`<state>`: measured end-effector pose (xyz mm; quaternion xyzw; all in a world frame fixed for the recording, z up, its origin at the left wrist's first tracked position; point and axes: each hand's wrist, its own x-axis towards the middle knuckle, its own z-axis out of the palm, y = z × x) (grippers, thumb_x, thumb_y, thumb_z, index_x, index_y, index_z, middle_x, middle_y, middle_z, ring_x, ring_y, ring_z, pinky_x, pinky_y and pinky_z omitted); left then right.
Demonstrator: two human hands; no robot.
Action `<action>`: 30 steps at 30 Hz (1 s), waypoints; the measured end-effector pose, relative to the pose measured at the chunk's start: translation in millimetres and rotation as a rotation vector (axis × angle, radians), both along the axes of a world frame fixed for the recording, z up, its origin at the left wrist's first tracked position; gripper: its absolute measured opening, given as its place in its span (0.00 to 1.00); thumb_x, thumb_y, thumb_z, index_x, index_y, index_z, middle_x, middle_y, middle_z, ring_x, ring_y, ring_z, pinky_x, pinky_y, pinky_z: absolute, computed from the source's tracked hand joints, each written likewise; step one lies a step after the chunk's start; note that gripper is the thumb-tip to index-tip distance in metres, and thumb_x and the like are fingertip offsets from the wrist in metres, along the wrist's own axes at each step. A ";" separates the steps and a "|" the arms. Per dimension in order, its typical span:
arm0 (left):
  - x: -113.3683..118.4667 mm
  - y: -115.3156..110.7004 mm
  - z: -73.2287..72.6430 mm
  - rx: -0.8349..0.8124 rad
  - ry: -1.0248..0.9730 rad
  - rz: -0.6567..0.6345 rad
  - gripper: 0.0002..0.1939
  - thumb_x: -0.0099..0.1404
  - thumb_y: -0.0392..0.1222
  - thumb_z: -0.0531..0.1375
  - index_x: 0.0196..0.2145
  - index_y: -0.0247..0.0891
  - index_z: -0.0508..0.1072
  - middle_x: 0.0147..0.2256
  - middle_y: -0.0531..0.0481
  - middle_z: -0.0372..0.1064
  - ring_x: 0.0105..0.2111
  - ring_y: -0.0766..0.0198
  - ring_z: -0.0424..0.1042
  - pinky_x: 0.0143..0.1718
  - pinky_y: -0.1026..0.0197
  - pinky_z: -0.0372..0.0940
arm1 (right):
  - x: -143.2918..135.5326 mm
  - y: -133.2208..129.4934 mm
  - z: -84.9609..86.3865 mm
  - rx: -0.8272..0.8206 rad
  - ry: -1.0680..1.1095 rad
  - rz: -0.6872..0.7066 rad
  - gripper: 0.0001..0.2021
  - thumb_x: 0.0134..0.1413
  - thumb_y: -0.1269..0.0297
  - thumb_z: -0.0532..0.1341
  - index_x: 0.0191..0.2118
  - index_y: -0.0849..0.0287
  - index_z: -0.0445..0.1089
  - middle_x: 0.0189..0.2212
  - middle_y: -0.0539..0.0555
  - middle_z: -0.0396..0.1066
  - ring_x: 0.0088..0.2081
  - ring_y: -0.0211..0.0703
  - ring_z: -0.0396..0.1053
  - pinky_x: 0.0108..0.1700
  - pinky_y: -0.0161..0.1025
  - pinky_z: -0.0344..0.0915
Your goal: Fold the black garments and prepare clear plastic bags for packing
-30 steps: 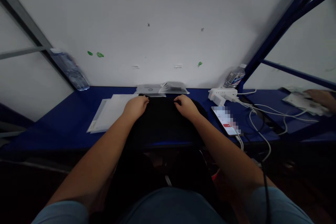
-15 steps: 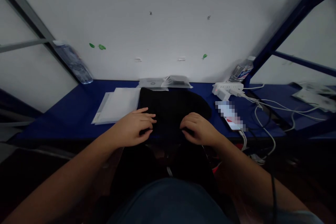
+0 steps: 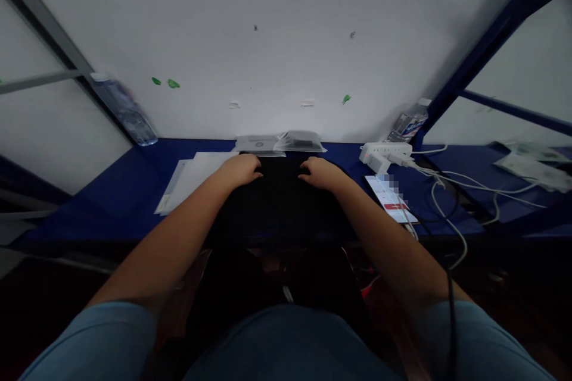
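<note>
A black cloth item [image 3: 281,208], perhaps a folded garment, lies on the blue desk [image 3: 111,190] in front of me. Its exact kind is too dark to make out. Across its far left part rests my left hand [image 3: 243,169], palm down, thumb apart from the fingers. My right hand [image 3: 320,172] lies likewise on the far right part, thumb and fingers apart. Both hands touch the cloth, and a strip of it shows between them. White sheets or flat packets [image 3: 187,181] sit beside my left forearm.
Clear plastic packets [image 3: 299,141] lie along the wall. At right are a white power strip [image 3: 386,150], a phone [image 3: 391,199] and white cables [image 3: 440,208]. Bottles stand in the left [image 3: 125,110] and right corners [image 3: 410,122].
Both hands have moved forward from the near part of the black cloth to its far edge. More of the cloth now shows toward me.
</note>
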<state>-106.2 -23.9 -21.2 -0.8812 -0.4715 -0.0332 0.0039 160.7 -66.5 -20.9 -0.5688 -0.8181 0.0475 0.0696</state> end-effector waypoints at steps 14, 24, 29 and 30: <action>-2.3 -10.2 12.3 0.111 -0.139 0.065 0.08 0.66 0.44 0.57 0.38 0.41 0.76 0.41 0.46 0.77 0.40 0.56 0.74 0.40 0.56 0.67 | -11.8 1.8 -11.8 0.131 0.117 0.027 0.17 0.63 0.57 0.60 0.54 0.59 0.71 0.54 0.61 0.70 0.54 0.54 0.67 0.55 0.48 0.64; -1.7 -16.3 4.6 0.084 -0.124 0.047 0.08 0.65 0.40 0.58 0.40 0.40 0.76 0.42 0.44 0.76 0.42 0.54 0.74 0.42 0.55 0.67 | -9.8 12.2 -12.9 0.119 0.077 0.032 0.13 0.62 0.70 0.57 0.46 0.61 0.77 0.46 0.61 0.74 0.48 0.50 0.71 0.53 0.44 0.65; -1.3 -8.5 21.0 0.097 -0.124 0.147 0.09 0.65 0.41 0.58 0.40 0.40 0.77 0.41 0.43 0.76 0.42 0.53 0.74 0.43 0.54 0.68 | -15.2 28.1 6.6 0.231 0.007 0.015 0.13 0.64 0.68 0.55 0.47 0.60 0.76 0.48 0.63 0.73 0.50 0.55 0.68 0.54 0.50 0.63; -1.2 -5.2 22.9 0.107 -0.124 0.165 0.09 0.65 0.41 0.58 0.40 0.39 0.77 0.41 0.42 0.76 0.42 0.52 0.74 0.44 0.53 0.68 | -17.4 32.1 11.6 0.254 -0.008 0.013 0.13 0.64 0.68 0.55 0.47 0.61 0.76 0.48 0.63 0.73 0.51 0.56 0.67 0.54 0.50 0.62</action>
